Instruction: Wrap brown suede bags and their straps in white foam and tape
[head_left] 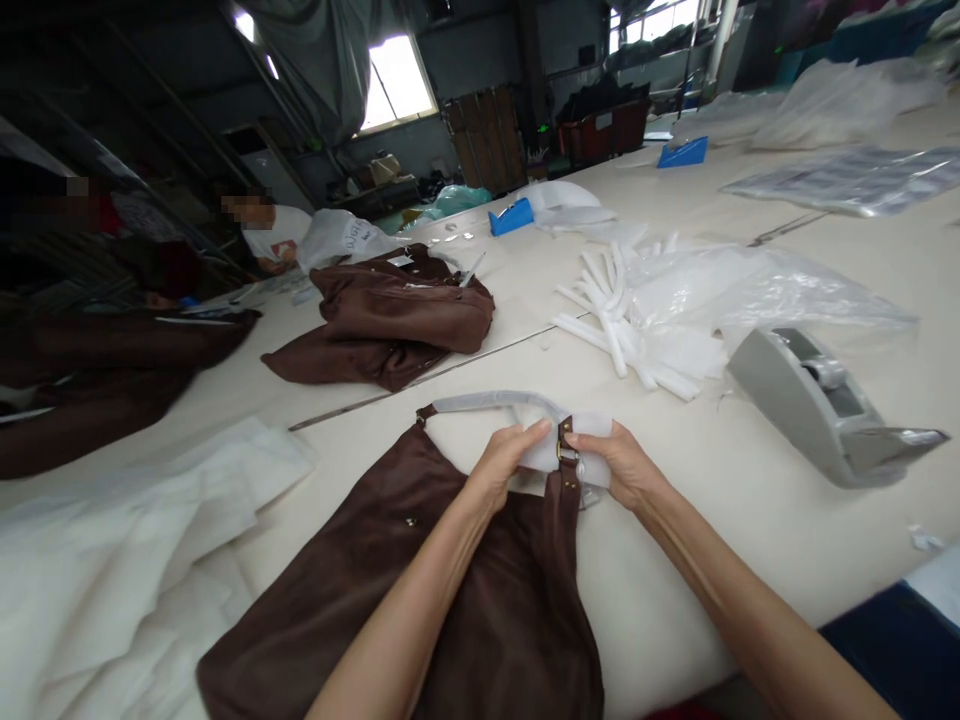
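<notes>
A dark brown bag point(480, 600) lies on the pale table point(652, 600) in front of me, its strap point(495, 402) wrapped in clear plastic and curving behind it. My left hand point(512, 455) pinches a translucent white sheet point(592, 465) just left of the strap's buckle point(564, 445). On the other side my right hand point(619, 455) grips the same sheet, its thumb pressed on the brown strap end at the buckle. The sheet passes behind the buckle. Fingers beneath the sheet are mostly hidden.
A grey tape dispenser point(810, 400) stands at right, near white foam tubes point(611, 310) and clear plastic bags point(780, 290). Another brown bag point(405, 315) lies beyond. White sheets point(135, 550) cover the left side. Blue dispensers point(512, 217) sit farther back; a person point(274, 235) is across the table.
</notes>
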